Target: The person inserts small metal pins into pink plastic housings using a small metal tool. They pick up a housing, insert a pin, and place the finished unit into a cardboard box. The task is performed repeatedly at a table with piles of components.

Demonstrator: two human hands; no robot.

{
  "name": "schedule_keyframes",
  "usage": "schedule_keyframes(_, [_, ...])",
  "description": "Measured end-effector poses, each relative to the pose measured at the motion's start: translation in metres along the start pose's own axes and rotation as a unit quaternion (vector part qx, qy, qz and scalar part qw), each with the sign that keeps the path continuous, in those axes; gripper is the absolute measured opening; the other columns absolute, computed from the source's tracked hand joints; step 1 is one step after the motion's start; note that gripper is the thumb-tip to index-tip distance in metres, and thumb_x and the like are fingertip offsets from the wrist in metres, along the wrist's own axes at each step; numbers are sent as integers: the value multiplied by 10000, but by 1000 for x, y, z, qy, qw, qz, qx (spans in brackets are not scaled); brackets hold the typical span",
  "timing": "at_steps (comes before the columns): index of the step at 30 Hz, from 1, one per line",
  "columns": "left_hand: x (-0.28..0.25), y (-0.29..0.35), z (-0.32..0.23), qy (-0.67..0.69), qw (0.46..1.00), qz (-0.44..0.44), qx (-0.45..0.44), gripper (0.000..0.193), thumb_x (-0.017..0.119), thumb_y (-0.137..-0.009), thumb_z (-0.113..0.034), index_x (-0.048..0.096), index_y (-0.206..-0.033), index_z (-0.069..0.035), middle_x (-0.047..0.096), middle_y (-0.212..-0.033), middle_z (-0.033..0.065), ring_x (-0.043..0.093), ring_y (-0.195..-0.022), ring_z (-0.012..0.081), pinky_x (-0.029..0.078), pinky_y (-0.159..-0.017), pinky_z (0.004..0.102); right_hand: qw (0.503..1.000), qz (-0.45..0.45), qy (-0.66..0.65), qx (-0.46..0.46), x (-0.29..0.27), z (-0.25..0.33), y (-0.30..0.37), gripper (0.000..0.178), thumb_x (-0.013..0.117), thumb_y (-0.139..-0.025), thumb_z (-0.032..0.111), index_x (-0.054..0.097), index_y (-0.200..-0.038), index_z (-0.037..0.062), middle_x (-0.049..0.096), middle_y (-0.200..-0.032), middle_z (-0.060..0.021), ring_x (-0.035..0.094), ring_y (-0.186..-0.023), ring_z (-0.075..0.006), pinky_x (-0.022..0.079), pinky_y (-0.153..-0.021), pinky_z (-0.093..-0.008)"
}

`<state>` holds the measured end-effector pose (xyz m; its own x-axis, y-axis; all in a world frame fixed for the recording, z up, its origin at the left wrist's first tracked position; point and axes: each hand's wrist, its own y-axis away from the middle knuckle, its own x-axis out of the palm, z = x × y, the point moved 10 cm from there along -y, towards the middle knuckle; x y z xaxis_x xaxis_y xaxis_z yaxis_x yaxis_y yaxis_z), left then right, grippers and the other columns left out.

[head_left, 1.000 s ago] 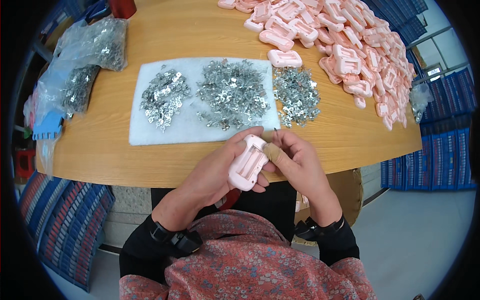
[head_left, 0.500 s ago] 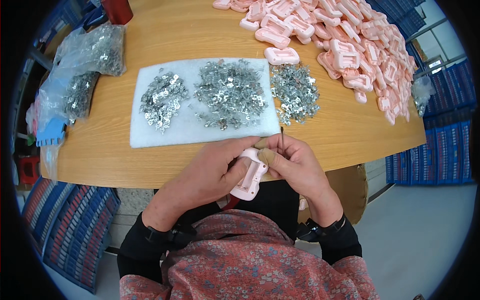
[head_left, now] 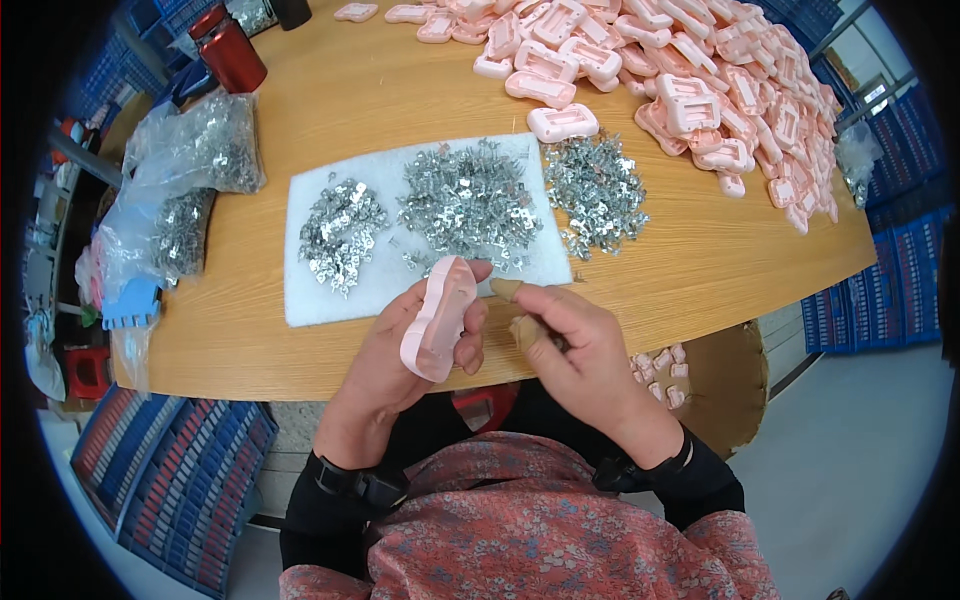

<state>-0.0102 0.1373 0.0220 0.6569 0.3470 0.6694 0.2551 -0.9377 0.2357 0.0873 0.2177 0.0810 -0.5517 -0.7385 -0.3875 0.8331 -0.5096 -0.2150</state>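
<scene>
My left hand [head_left: 380,345] holds a pale pink plastic casing [head_left: 432,325], tilted on its side, with thumb and fingers around it. Just to the right and apart from the casing is my right hand [head_left: 605,375], with tan covers on its thumb and index fingertip. Its fingers are curled in, and a dark bit shows among them, too hidden to name. Beyond both hands lies a white foam mat [head_left: 305,305] with a smaller pile of metal clips [head_left: 340,235] on the left and a larger pile of metal clips [head_left: 470,205] on the right.
Another heap of metal clips [head_left: 597,195] lies beside the mat. Many pink casings [head_left: 690,100] are piled at the far right. Clear bags of metal parts [head_left: 215,140] and a red canister [head_left: 230,50] stand left. Below the table's right edge is a carton [head_left: 725,390] holding pink pieces.
My hands have moved apart, and the casing has been turned and raised in my left hand. The thin dark tool that stood up from my right hand no longer shows clearly.
</scene>
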Motion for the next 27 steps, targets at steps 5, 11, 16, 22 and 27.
schedule_keyframes(5, [5, 2, 2, 64, 997, 30, -9, 451, 528, -1021, -267, 475, -1367, 17, 586, -921, 50, 545, -710, 123, 455, -636, 288, 996, 7, 56, -64, 12, 18, -3, 325, 621, -795, 8, 649, -1118, 27, 605, -882, -124, 632, -777, -309, 520, -667, -375])
schedule_keyframes(11, [-7, 4, 5, -26, 999, -19, 15, 443, 525, -1007, -242, 465, -1378, -6, 589, -1123, 55, 596, -929, 172, 524, -716, 310, 958, 29, 204, -198, 26, 38, 5, 389, 672, -745, 57, 655, -1134, 49, 585, -855, -99, 629, -749, -295, 534, -663, -383])
schedule_keyframes(16, [-8, 0, 2, -52, 996, -61, 47, 372, 439, -1049, -202, 467, -1374, -23, 580, -1021, 43, 588, -812, 118, 492, -729, 272, 983, 41, 115, -140, 17, 37, 10, 564, 768, -687, 94, 593, -1220, 36, 623, -890, -101, 655, -777, -270, 546, -650, -349])
schedule_keyframes(22, [-4, -4, 9, -55, 992, -99, 57, 372, 432, -1043, -182, 375, -1385, -46, 576, -1164, 73, 625, -992, 165, 519, -917, 336, 1000, -17, -4, 10, -10, 6, 7, 470, 753, -795, 50, 586, -1232, 0, 665, -930, -71, 633, -736, -118, 515, -647, -252])
schedule_keyframes(27, [-8, 5, -20, -164, 978, -88, 96, 365, 457, -1041, -207, 416, -1363, -39, 590, -1176, 78, 616, -1011, 162, 505, -903, 317, 953, 27, -247, 173, -23, -33, 12, 324, 692, -884, 84, 617, -1185, -10, 641, -874, 10, 551, -772, -23, 464, -672, -208])
